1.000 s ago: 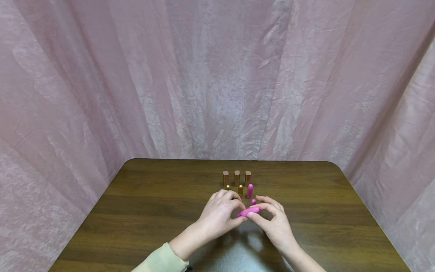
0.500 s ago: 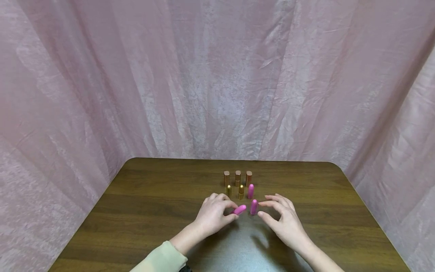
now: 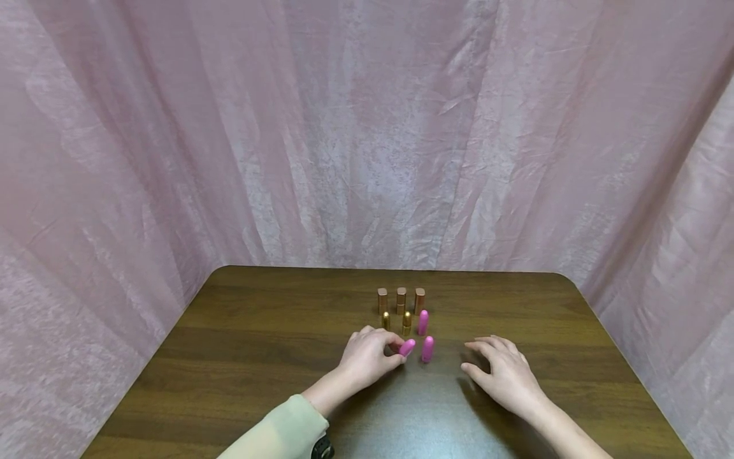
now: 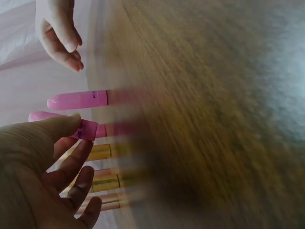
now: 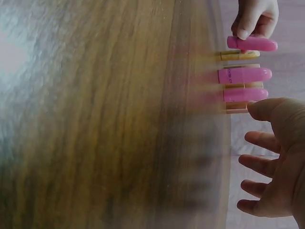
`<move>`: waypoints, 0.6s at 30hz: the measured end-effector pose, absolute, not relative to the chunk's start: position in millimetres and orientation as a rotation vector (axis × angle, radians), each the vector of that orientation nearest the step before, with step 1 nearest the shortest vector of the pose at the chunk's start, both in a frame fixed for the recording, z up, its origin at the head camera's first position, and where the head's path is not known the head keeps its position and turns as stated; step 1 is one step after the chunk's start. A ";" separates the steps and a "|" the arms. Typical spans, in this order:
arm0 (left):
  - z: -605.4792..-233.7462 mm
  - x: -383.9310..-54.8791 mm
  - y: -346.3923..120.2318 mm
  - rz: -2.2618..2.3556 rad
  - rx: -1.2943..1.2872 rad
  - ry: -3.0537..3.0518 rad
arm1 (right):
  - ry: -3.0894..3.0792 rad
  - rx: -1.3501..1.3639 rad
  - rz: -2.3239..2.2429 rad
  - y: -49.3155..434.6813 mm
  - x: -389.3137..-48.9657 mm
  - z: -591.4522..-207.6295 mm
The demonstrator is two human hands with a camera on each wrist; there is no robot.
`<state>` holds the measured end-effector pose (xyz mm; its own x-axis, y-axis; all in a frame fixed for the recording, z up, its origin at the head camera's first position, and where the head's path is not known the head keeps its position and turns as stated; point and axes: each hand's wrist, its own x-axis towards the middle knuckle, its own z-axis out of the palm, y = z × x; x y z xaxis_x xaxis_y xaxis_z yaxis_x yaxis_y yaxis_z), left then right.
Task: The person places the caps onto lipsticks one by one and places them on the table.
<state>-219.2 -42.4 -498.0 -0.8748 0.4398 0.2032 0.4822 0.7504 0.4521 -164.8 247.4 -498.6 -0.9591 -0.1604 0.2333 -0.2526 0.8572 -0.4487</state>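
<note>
My left hand (image 3: 367, 356) pinches a pink, bullet-shaped lipstick tube (image 3: 407, 347) between thumb and fingers, its rounded tip leaning to the right. In the left wrist view, dark lettering shows on this held lipstick (image 4: 87, 130) near its base. Just right of it in the head view, a second pink lipstick (image 3: 427, 350) stands upright, and a third pink one (image 3: 423, 323) stands behind. Off to the right, my right hand (image 3: 507, 377) hovers over the table with nothing in it, fingers spread loosely in the right wrist view.
Two gold bullet-shaped lipsticks (image 3: 406, 323) stand left of the rear pink one. Behind them is a row of three square rose-gold tubes (image 3: 401, 301). All are on a brown wooden table (image 3: 258, 331) with a pink curtain (image 3: 367, 140) beyond its far edge.
My right hand has let go of the pink lipstick and moved away to the right. The left hand keeps it, having shifted left, then slightly forward, tilting it more upright.
</note>
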 end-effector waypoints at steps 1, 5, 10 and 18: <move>-498.3 -220.3 -40.6 -0.771 -0.754 -2.863 | -2.845 0.318 0.724 247.5 -165.3 -499.0; -499.1 -223.0 -34.7 -0.756 -0.741 -2.872 | -2.837 0.321 0.709 246.8 -166.9 -500.6; -501.4 -225.6 -30.1 -0.753 -0.717 -2.882 | -2.836 0.317 0.704 245.0 -167.2 -502.5; -505.6 -225.3 -28.8 -0.747 -0.707 -2.914 | -2.863 0.306 0.715 241.8 -165.5 -505.4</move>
